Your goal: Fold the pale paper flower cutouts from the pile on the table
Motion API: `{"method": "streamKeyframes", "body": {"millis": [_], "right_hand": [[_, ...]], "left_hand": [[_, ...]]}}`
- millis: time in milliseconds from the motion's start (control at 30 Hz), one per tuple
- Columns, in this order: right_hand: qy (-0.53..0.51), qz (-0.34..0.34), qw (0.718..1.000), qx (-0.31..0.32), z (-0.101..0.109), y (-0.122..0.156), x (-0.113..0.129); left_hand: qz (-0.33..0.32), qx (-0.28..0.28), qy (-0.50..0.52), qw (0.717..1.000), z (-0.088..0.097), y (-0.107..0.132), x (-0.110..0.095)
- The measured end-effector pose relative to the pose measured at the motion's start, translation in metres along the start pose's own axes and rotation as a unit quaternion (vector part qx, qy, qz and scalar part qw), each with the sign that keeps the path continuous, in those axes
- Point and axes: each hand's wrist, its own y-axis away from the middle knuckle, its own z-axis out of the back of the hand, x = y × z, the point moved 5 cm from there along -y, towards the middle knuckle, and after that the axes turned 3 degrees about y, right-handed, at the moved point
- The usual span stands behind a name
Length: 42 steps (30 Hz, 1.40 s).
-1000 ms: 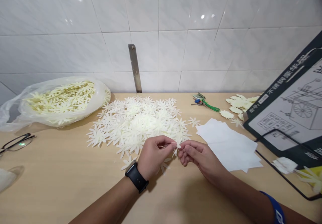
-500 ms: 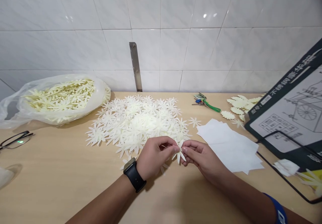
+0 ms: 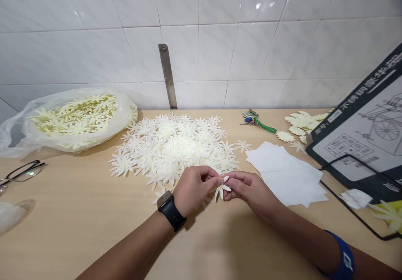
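Observation:
Between my two hands is a small cream flower cutout [image 3: 222,190] with narrow petals, some of them pointing down. My left hand [image 3: 196,190], with a black watch [image 3: 171,210] at the wrist, pinches it from the left with thumb and forefinger. From the right, my right hand [image 3: 248,190] holds the flower's other side, fingers curled; a blue band [image 3: 342,257] sits on that forearm. Just beyond the hands spreads a heap of similar pale flower cutouts [image 3: 179,146]. My fingers hide part of the held flower.
A clear plastic bag [image 3: 124,120] full of yellowish cutouts lies at the left, near glasses [image 3: 23,172]. White paper sheets [image 3: 282,173], keys with a green strap [image 3: 265,125], scalloped cutouts [image 3: 301,123] and a leaning dark printed box [image 3: 326,146] are at the right. A tiled wall [image 3: 216,53] stands behind.
The flower has turned slightly between my fingers, and its petals now fan out differently. Both hands keep their hold; the view has tilted a little downward.

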Motion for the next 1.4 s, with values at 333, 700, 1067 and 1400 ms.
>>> {"method": "streamKeyframes", "body": {"millis": [333, 700, 1067, 1400], "right_hand": [[-0.053, 0.037, 0.990, -0.126, 0.022, -0.003, 0.002], [-0.106, 0.014, 0.989, -0.104, 0.017, -0.001, 0.001], [-0.077, 0.036, 0.993, -0.081, 0.013, 0.000, 0.001], [-0.040, 0.060, 0.996, -0.054, 0.010, -0.001, -0.001]], "left_hand": [[-0.052, -0.105, 0.113, 0.987, 0.025, -0.007, -0.008], [-0.133, -0.324, -0.035, 0.936, 0.073, -0.009, -0.008], [-0.307, -0.101, -0.182, 0.929, -0.002, 0.016, -0.032], [-0.277, -0.036, -0.130, 0.951, -0.004, 0.009, -0.027]]}}
